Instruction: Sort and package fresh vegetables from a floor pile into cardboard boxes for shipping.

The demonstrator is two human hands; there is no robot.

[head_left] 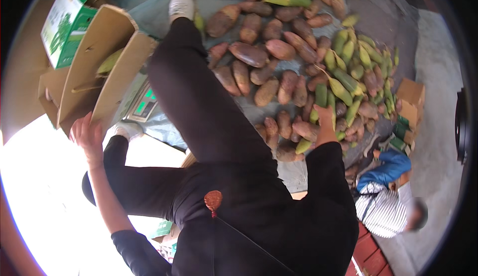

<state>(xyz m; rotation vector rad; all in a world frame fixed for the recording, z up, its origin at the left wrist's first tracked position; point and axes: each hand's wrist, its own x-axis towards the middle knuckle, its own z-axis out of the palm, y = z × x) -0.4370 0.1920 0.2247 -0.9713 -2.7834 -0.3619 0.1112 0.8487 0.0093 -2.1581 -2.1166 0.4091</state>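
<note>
At the left, my left hand (87, 135) is at the lower edge of a tall cardboard box (122, 59), its bent fingers closed on the flap. Inside the box lies a green oblong vegetable (109, 62). My right hand (326, 115) reaches into a spread of oblong vegetables, fingers closed round a green oblong vegetable (321, 95) that sticks out beyond them. Around it lie thick brown vegetables (289, 87) and a heap of green vegetables (348, 84), some with thin stalks. My palm hides part of what it holds.
Beside the box, a scale (144, 104) shows a lit green display. A green and white carton (67, 19) stands behind it. At the right, a person (383, 196) in a striped top bends near cardboard boxes (411, 99). My white shoe (181, 5) rests by the vegetables on a grey-blue sheet (139, 4).
</note>
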